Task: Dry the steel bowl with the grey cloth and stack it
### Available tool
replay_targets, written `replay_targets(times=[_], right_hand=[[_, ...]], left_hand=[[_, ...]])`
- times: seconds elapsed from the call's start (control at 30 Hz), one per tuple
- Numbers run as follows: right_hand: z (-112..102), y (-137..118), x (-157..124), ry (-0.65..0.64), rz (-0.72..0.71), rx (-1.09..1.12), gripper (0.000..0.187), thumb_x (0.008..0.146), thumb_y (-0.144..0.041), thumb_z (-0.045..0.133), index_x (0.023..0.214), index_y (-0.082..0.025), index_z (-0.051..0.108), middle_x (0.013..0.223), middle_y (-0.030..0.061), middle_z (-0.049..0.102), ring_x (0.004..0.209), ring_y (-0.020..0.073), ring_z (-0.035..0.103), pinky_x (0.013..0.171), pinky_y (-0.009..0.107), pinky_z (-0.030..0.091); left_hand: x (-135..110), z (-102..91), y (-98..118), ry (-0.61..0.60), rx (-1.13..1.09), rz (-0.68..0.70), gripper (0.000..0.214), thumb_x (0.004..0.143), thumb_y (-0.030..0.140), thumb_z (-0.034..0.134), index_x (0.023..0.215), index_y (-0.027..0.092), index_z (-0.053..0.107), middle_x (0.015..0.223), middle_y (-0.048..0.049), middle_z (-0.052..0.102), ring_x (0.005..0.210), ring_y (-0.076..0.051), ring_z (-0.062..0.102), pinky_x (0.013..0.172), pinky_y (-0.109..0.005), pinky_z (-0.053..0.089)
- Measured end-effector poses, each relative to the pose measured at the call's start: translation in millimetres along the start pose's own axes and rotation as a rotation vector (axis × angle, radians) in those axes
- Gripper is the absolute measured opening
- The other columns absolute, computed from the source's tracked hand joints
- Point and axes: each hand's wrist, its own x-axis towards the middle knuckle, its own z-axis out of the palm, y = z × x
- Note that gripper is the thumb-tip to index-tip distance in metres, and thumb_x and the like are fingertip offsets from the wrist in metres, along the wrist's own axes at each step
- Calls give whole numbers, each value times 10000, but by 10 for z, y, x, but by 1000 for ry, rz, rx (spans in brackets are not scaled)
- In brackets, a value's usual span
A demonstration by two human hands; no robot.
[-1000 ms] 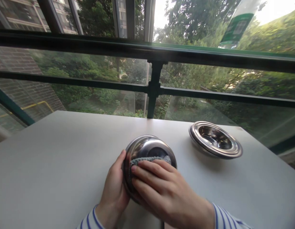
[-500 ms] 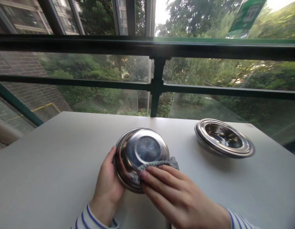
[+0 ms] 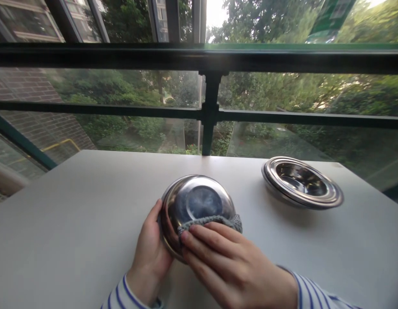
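Note:
A shiny metal bowl point(image 3: 203, 201) is tilted above the table with its underside facing me. My left hand point(image 3: 152, 249) grips the bowl's left rim, thumb along the side; its other fingers are hidden behind. A grey knitted cloth point(image 3: 202, 221) lies against the lower right of the bowl's outside. Over that cloth, my right hand point(image 3: 231, 262) presses with fingers held together, pinning it to the metal. The right thumb is out of sight.
On the right of the white table point(image 3: 73, 223) stands a stack of metal bowls point(image 3: 302, 182), open side up. Behind the table's far edge runs a dark green window railing point(image 3: 211, 113) with glass and trees beyond.
The bowl and my left hand have shifted slightly right. My right hand and the cloth have slid a little left across the bowl's underside.

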Motion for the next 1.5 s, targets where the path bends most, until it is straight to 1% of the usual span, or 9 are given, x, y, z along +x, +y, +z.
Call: replay_targets(times=[0.13,0.3,0.47,0.6,0.8,1.07,1.2,1.33,1.5], right_hand=[[10,19,0,-3,-19,9,280,882,-118,409,1056,-43,615,1206,123,557,1110,248,505,913,354,461],[-36,71,-48,31,45,21,280,888,-115,396,1006,-52,641,1140,112,604,1048,241,556,877,366,493],[-44,71,-39,5,-16,40,293,892,-113,380,1028,-51,632,1165,110,587,1076,240,539,897,355,482],[-33,132,-82,42,45,14,274,892,-115,401,1019,-54,636,1155,103,593,1065,235,548,895,363,485],[-3,98,-52,50,26,44,268,885,-120,411,1002,-52,642,1141,111,602,1059,238,553,889,358,489],[20,102,-75,69,88,42,259,883,-124,422,1014,-52,634,1124,116,614,1043,233,560,873,360,499],[31,37,-24,41,61,68,273,890,-127,405,1023,-58,633,1146,102,602,1062,228,548,896,351,486],[18,59,-48,52,57,32,264,884,-114,415,1014,-52,637,1148,108,598,1059,234,551,902,359,482],[26,57,-49,79,41,31,266,880,-108,413,1002,-46,641,1132,113,608,1058,239,552,903,359,479]], left_hand=[[2,-8,10,16,-6,39,349,852,209,394,685,108,684,640,-75,696,528,-140,632,509,-240,521],[15,-10,21,40,0,47,338,847,206,399,684,107,678,621,-72,690,509,-144,626,503,-251,522],[25,-25,67,45,-9,64,330,846,193,396,691,106,674,629,-70,695,521,-140,629,514,-244,522],[43,-38,112,68,-28,115,321,846,199,394,722,108,676,666,-69,704,557,-148,639,544,-252,528],[17,-18,48,51,-2,58,340,852,192,387,659,105,653,600,-66,680,494,-133,613,512,-239,517],[10,-34,1,31,12,64,305,844,210,409,722,107,669,652,-64,693,545,-149,627,668,-316,533],[-12,-15,16,5,12,81,311,839,194,412,685,113,670,636,-58,692,528,-138,620,651,-293,533],[15,0,97,55,-10,121,327,840,203,398,692,114,676,624,-55,694,526,-145,620,646,-300,534],[20,0,103,59,-12,88,323,838,192,399,690,110,674,620,-59,695,530,-144,626,605,-276,533]])
